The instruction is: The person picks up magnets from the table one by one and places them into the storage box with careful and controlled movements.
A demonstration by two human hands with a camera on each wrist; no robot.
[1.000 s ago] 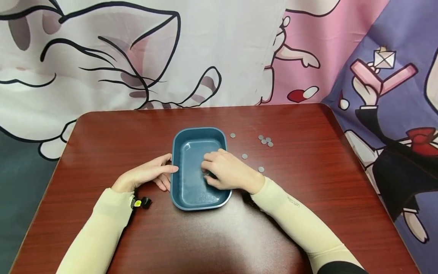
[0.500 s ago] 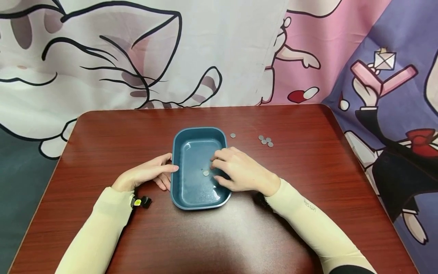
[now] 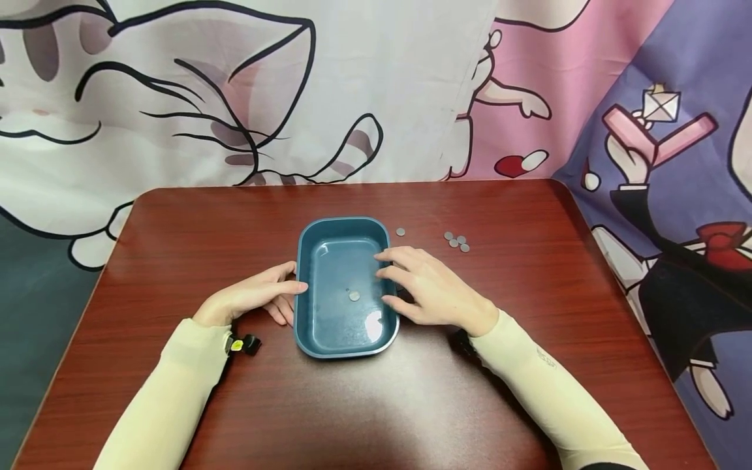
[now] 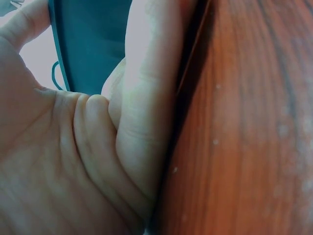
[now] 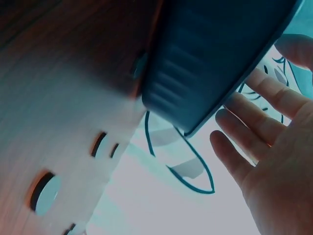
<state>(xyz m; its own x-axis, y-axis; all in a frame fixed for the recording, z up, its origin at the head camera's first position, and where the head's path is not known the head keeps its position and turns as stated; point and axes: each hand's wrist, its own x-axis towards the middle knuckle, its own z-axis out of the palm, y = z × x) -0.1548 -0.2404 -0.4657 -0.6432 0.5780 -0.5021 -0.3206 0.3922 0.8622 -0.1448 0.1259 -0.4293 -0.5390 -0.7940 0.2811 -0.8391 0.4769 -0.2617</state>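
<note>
A blue rectangular tray stands on the table, with a small round grey disc on its floor. My left hand holds the tray's left wall, thumb over the rim and the other fingers along the outside. In the left wrist view the thumb meets the tray edge. Over the tray's right rim hovers my right hand, fingers spread and holding nothing. To its far side lie a lone grey disc and a cluster of several grey discs. The right wrist view shows discs on the tabletop.
The brown wooden table bears everything. Behind it hangs a curtain printed with cartoon figures. A small black device sits at the left wrist, by the table surface.
My right hand has drawn out of the tray to the right and its fingers have spread. The disc in the tray has come into view. The left hand stays put.
</note>
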